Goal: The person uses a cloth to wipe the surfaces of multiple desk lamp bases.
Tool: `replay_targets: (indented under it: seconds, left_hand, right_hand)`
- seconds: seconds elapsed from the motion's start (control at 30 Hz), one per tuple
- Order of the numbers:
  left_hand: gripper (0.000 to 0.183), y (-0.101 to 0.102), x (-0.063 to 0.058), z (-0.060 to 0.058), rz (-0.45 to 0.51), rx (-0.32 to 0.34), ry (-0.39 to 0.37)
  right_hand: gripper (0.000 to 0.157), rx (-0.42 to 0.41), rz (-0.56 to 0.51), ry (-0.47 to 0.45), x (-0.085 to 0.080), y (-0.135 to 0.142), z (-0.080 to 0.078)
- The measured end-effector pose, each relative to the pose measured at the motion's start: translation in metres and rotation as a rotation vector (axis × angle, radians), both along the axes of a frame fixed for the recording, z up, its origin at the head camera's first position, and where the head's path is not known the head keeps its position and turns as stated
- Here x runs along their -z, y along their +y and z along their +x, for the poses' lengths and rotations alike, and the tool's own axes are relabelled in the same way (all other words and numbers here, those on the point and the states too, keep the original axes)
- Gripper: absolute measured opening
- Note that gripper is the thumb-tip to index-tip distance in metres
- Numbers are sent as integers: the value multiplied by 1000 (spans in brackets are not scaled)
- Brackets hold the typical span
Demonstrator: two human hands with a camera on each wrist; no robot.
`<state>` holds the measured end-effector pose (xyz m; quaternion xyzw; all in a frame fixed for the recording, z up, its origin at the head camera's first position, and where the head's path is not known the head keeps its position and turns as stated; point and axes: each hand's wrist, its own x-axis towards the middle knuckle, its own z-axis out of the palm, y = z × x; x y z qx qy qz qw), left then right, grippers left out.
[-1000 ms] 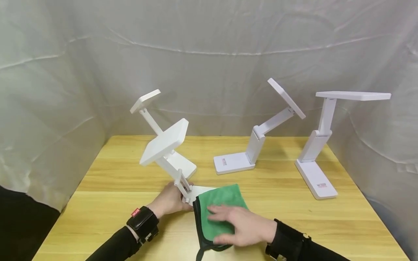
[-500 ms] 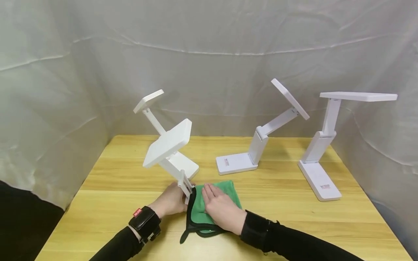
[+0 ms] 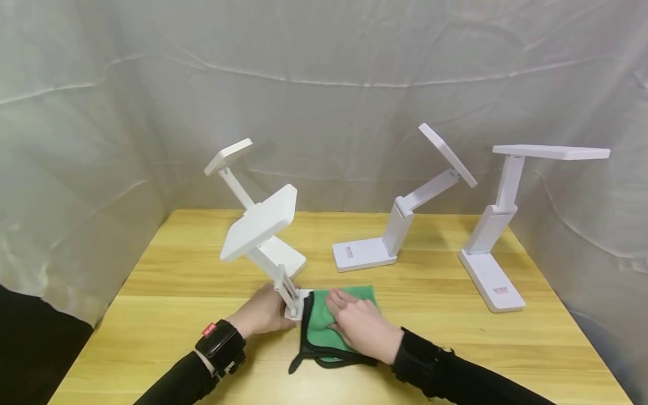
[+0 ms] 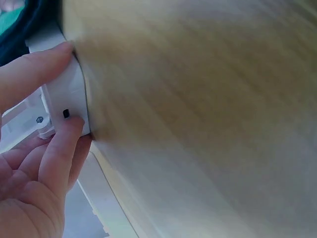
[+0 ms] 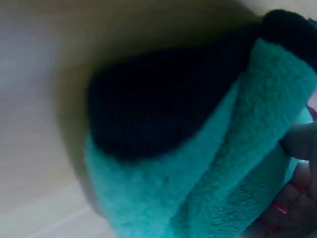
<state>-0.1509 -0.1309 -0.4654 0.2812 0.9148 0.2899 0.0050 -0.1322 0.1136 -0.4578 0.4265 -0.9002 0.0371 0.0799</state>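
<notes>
In the head view a white folding desk lamp [image 3: 260,222] stands at the front left, its head tilted. My left hand [image 3: 263,312] holds the hinge end of its base; the left wrist view shows thumb and fingers gripping the base's end [image 4: 69,94], next to a small dark slot. A green cloth [image 3: 321,332] with black trim covers most of the base. My right hand [image 3: 367,326] grips the cloth over it, fingers together and thumb tucked at the near side. In the right wrist view the green cloth [image 5: 208,188] bulges in folds beside the thumb [image 5: 299,141].
Behind the held lamp stands another white lamp [image 3: 235,188]. Two more white lamps stand farther right, a bent one [image 3: 397,225] at the back and one with a level head [image 3: 498,225] near the table's right edge. Grey sheeting [image 3: 324,112] hangs behind the wooden table [image 3: 430,337].
My right hand, loosely spread over the cloth before, slid left with it to the lamp's hinge, then back right; fingers are now together. The left hand keeps its hold on the base.
</notes>
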Motion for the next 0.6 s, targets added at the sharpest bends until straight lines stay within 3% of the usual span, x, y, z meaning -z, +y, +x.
replay_targets:
  seconds: [0.17,0.23,0.3,0.43,0.6]
  left_hand:
    - [33,0,-1,-3,-2,41,49]
    - [32,1,-1,-3,2,44,46]
    - [38,1,-1,-2,-11,27,38]
    - [58,-1,0,0,-25,-3,14]
    - [54,-3,0,-1,-22,16,60]
  right_hand:
    - [56,-23,48,108,2,-34,-2]
    - [51,-41,66,135,3,-37,-2]
    - [44,-67,53,106,3,-32,-2]
    - [42,-101,-15,-46,1,-16,-2]
    - [47,10,-60,-71,1,-8,-3]
